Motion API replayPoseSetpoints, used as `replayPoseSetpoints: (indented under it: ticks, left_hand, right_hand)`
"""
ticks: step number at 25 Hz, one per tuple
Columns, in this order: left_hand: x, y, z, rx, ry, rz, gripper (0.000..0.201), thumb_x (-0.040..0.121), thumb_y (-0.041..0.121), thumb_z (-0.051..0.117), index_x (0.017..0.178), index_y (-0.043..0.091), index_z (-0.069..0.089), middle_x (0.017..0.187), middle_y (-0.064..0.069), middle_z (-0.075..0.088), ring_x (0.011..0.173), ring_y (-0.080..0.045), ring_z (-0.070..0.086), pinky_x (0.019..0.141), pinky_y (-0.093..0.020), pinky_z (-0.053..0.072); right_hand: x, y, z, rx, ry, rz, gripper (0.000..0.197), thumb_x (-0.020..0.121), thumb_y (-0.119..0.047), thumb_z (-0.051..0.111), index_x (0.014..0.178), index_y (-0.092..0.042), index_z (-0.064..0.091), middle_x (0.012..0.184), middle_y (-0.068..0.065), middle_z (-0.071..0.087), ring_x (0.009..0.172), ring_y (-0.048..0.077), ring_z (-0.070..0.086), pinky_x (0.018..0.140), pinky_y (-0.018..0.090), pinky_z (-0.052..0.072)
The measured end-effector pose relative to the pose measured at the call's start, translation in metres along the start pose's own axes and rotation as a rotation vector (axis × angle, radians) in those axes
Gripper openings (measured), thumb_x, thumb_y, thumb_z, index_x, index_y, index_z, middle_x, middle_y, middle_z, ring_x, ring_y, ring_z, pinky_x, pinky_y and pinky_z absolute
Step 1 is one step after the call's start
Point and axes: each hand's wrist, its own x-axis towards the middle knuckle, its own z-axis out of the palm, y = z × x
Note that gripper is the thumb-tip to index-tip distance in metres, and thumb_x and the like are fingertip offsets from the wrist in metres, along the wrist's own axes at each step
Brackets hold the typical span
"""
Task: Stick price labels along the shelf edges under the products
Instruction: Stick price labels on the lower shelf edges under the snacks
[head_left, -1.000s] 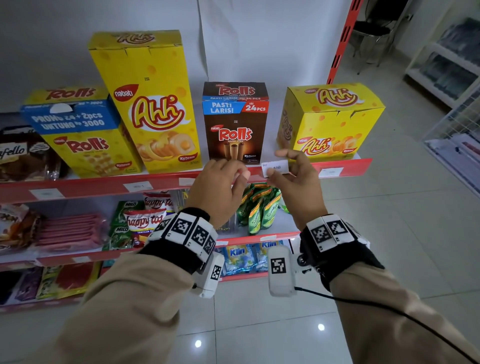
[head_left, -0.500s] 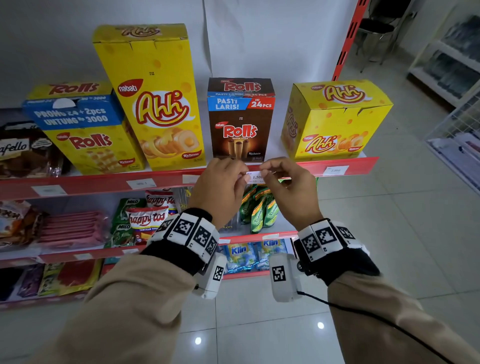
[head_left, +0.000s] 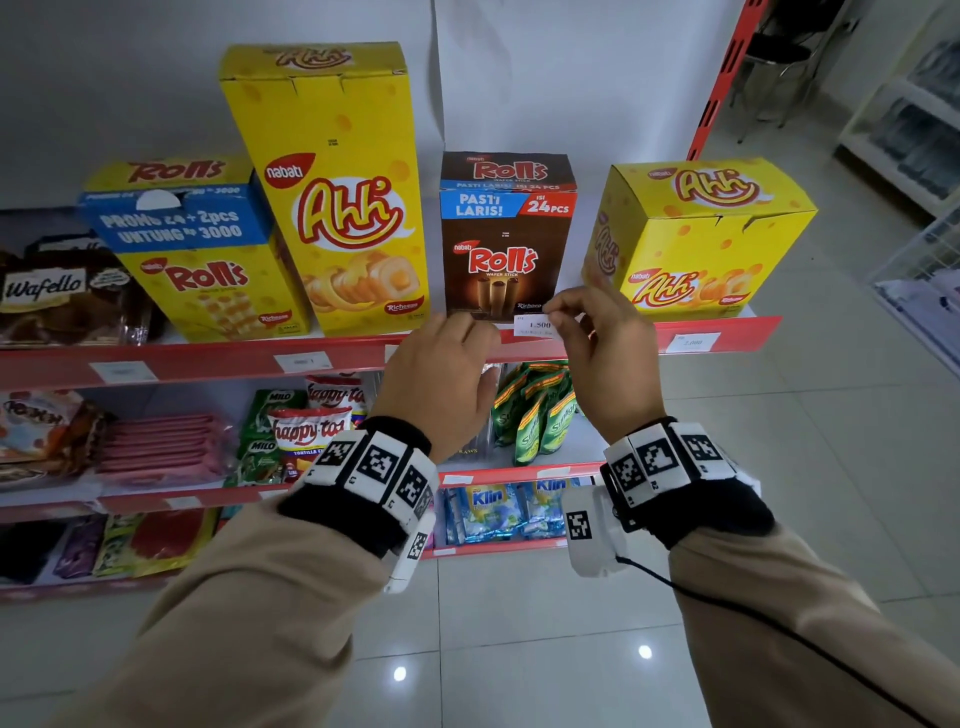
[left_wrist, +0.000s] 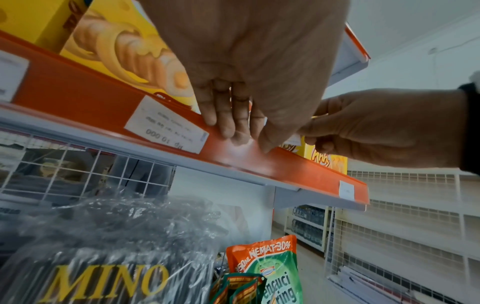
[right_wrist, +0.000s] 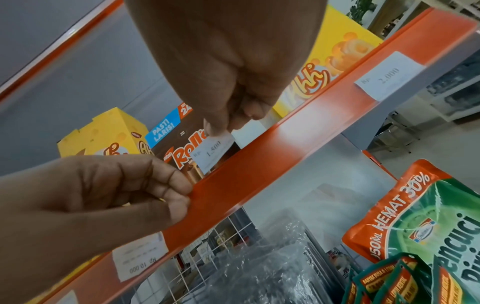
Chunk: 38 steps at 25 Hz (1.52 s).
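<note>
The right hand (head_left: 605, 358) pinches a small white paper price label printed "1.500" (head_left: 538, 326) by its upper right corner, between thumb and forefinger. The remaining fingers are curled toward the palm. In the right wrist view, the label (right_wrist: 213, 151) hangs below the fingertips (right_wrist: 215, 125), its lower edge at the top lip of the red plastic shelf-edge strip (head_left: 208, 358). Whether the label touches the strip cannot be determined.

The left hand (head_left: 441, 374) is just beside the right hand, to its left. Its fingers are bent, and the fingertips (left_wrist: 226, 127) rest on the face of the strip (left_wrist: 272, 164). It holds nothing. In the right wrist view, the same fingertips (right_wrist: 179, 195) touch the strip just below and left of the label.

Directly behind the label stands a brown rectangular cardboard "Rolls" wafer-stick box with a blue and red band (head_left: 506, 234). Beyond the right hand is a wide yellow cardboard "Ahh" box (head_left: 701, 239). Beyond the left hand is a tall yellow cardboard "Ahh" box (head_left: 332, 187).

Further white labels are already fixed to the strip:
- one marked "2.000" (head_left: 692, 342), to the right of the right hand;
- one marked "Rp 10.000" (left_wrist: 166, 131), just left of the left hand.

Below both hands, green detergent pouches (head_left: 540, 410) hang on the lower shelf.
</note>
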Motion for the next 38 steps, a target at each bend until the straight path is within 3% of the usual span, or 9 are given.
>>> replayPoseSetpoints:
  ticks: [5, 11, 15, 21, 27, 32, 38]
  left_hand:
    - [-0.006, -0.010, 0.000, -0.054, -0.004, -0.060, 0.027, 0.088, 0.023, 0.057, 0.113, 0.013, 0.056, 0.106, -0.004, 0.056, 0.101, -0.023, 0.049, 0.082, -0.036, 0.045]
    - [-0.005, -0.006, 0.004, -0.145, 0.049, -0.115, 0.032, 0.086, 0.024, 0.060, 0.115, 0.014, 0.053, 0.098, -0.001, 0.056, 0.095, -0.022, 0.049, 0.081, -0.037, 0.043]
    - [-0.003, -0.006, 0.007, -0.095, 0.029, -0.118, 0.041, 0.090, 0.028, 0.058, 0.129, 0.018, 0.049, 0.102, -0.003, 0.053, 0.098, -0.023, 0.045, 0.082, -0.034, 0.039]
    - [-0.003, -0.006, 0.011, -0.103, 0.053, -0.130, 0.048, 0.090, 0.030, 0.058, 0.134, 0.020, 0.043, 0.103, -0.002, 0.055, 0.098, -0.023, 0.045, 0.083, -0.035, 0.040]
    - [-0.002, -0.006, 0.012, -0.058, 0.035, -0.132, 0.036, 0.092, 0.030, 0.056, 0.127, 0.024, 0.052, 0.101, -0.003, 0.049, 0.097, -0.023, 0.043, 0.080, -0.036, 0.042]
    - [-0.006, -0.007, 0.013, -0.062, 0.083, -0.091, 0.027, 0.092, 0.018, 0.057, 0.119, 0.018, 0.061, 0.096, -0.008, 0.049, 0.094, -0.027, 0.045, 0.077, -0.039, 0.042]
    - [-0.005, -0.006, 0.014, -0.004, 0.083, -0.092, 0.023, 0.087, 0.024, 0.061, 0.108, 0.015, 0.062, 0.095, -0.008, 0.049, 0.092, -0.027, 0.045, 0.075, -0.038, 0.040]
  right_hand:
    - [0.003, -0.002, 0.008, -0.009, -0.056, -0.063, 0.012, 0.093, -0.006, 0.056, 0.097, -0.004, 0.067, 0.096, 0.013, 0.063, 0.082, 0.024, 0.059, 0.070, 0.031, 0.045]
    - [0.001, 0.001, 0.008, -0.008, -0.099, -0.173, 0.010, 0.091, -0.005, 0.059, 0.093, -0.007, 0.069, 0.092, 0.006, 0.065, 0.089, 0.027, 0.057, 0.073, 0.036, 0.047]
    - [0.000, 0.007, 0.008, -0.070, -0.089, -0.196, 0.012, 0.092, -0.006, 0.059, 0.094, -0.008, 0.070, 0.092, 0.007, 0.066, 0.089, 0.029, 0.056, 0.074, 0.039, 0.046]
    - [0.003, 0.008, 0.012, -0.110, 0.003, -0.280, 0.012, 0.091, -0.003, 0.059, 0.092, -0.005, 0.070, 0.091, 0.010, 0.066, 0.087, 0.032, 0.056, 0.073, 0.037, 0.045]
    - [0.000, 0.015, 0.016, -0.173, -0.059, -0.351, 0.010, 0.089, -0.002, 0.061, 0.091, -0.004, 0.071, 0.091, 0.012, 0.067, 0.084, 0.034, 0.056, 0.071, 0.037, 0.045]
    - [-0.004, 0.021, 0.017, -0.211, -0.037, -0.361, 0.009, 0.088, -0.004, 0.062, 0.092, -0.005, 0.071, 0.090, 0.013, 0.064, 0.081, 0.035, 0.055, 0.071, 0.038, 0.044]
    - [-0.006, 0.020, 0.015, -0.240, -0.101, -0.338, 0.012, 0.086, -0.012, 0.067, 0.096, -0.005, 0.068, 0.092, 0.013, 0.063, 0.084, 0.034, 0.054, 0.075, 0.038, 0.043]
